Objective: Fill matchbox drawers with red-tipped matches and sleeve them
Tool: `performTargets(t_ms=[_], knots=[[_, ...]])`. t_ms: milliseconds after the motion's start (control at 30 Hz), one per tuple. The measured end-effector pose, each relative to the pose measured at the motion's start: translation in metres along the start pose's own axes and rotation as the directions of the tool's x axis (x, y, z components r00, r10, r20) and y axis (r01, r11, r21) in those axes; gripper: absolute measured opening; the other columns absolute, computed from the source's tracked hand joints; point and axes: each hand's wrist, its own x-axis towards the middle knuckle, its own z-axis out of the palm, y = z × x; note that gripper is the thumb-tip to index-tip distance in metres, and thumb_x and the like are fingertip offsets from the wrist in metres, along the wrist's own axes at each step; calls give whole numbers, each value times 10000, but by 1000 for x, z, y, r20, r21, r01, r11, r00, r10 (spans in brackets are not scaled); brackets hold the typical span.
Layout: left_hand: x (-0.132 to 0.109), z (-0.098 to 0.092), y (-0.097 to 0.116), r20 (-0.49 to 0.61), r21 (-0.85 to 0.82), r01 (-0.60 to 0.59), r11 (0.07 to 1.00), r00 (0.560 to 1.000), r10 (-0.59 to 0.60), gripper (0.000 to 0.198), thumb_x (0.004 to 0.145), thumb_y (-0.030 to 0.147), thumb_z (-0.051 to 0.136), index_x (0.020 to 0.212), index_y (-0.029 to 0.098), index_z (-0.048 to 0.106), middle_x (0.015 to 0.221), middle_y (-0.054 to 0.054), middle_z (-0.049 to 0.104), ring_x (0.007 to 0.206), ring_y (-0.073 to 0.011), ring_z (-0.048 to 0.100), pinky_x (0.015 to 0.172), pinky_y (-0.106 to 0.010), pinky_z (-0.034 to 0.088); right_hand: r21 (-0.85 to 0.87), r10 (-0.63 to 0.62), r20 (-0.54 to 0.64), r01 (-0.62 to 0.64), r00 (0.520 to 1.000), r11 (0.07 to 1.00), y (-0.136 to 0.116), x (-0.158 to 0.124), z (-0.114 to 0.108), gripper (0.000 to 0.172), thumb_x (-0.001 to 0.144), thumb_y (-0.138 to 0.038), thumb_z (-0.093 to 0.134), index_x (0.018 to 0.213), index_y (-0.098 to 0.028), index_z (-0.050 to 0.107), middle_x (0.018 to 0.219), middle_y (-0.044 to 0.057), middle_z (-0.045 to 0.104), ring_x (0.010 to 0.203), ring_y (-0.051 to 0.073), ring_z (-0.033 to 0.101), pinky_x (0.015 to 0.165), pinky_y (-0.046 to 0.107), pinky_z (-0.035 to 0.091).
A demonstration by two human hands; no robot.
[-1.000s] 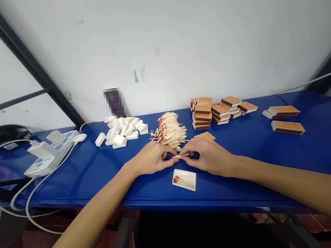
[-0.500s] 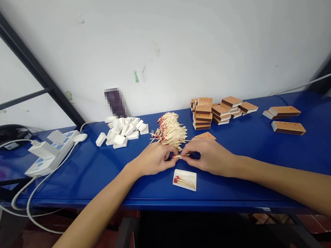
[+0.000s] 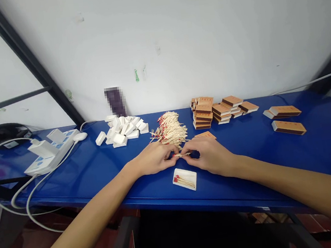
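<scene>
Between my two hands a few matches [image 3: 181,154] lie crosswise, red heads to the left. My left hand [image 3: 157,158] pinches them near the heads with thumb and fingertips. The fingertips of my right hand [image 3: 210,154] are closed on the plain wooden ends. Just below, a white matchbox tray [image 3: 192,173] rests on the table with several matches [image 3: 184,181] in it, heads to the left. A large loose heap of matches [image 3: 170,129] lies right behind my hands. How many matches are pinched I cannot make out.
White empty trays [image 3: 124,131] are piled at the back left. Orange-brown matchboxes [image 3: 204,109] are stacked at the back right, with others [image 3: 289,126] farther right. A power strip [image 3: 51,154] with cables lies on the blue table [image 3: 100,180] at left, near a black round object [image 3: 2,136].
Both hands stay almost where they were, still pinching the matches. The matches in the tray have not moved.
</scene>
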Motion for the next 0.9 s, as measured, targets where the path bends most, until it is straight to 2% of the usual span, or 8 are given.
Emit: performTargets(t_ms=[200,400,500,600,667,733,900], knots=[[-1,-1,1,-58,-57,-14,998,998,11,180,878,275,552,972,159,652,548,73,457,496,-76,422,553,-196,319,114,26,-36,-21,999,993,-4,0,-5,87,810,-131,634,756,-185,673,697,-14,710,612,126,599,641,252,406],[-6,-6,1,-79,-102,-46,994,996,38,288,845,356,576,1046,157,635,559,80,406,497,-82,390,549,-214,314,184,147,9,-146,989,972,-13,-2,-18,85,807,-169,650,741,-204,689,718,-17,723,662,136,628,671,261,437],[-8,-11,1,-26,-198,-49,979,999,45,358,818,465,627,1002,158,627,566,84,373,496,-80,345,527,-220,297,283,178,71,-191,982,940,-26,-5,-26,86,808,-160,637,754,-204,687,729,-21,724,648,120,637,609,227,449],[-7,-12,2,90,-263,-29,964,994,54,477,701,591,733,894,168,627,575,83,375,500,-74,324,500,-224,264,329,178,135,-214,975,920,-38,-7,-30,101,807,-162,635,722,-197,675,698,-27,718,601,105,631,552,206,433],[-7,-11,3,149,-267,-25,963,987,67,505,636,613,776,836,176,619,578,80,393,501,-71,333,494,-227,259,317,163,146,-202,976,927,-43,-7,-31,107,812,-177,645,712,-194,676,685,-28,715,589,100,626,552,203,427],[-6,-9,5,180,-256,-34,966,980,82,478,638,595,780,796,181,601,569,80,407,495,-71,341,491,-228,258,291,129,145,-167,981,942,-45,-8,-30,110,810,-164,646,708,-192,676,675,-31,709,574,94,611,553,200,416],[-6,-6,9,141,-159,-84,984,984,107,390,689,538,738,772,184,598,548,73,414,495,-80,355,507,-235,264,195,36,157,-67,987,979,-42,-9,-27,96,793,-129,658,717,-184,678,695,-15,704,620,117,599,594,224,405]])
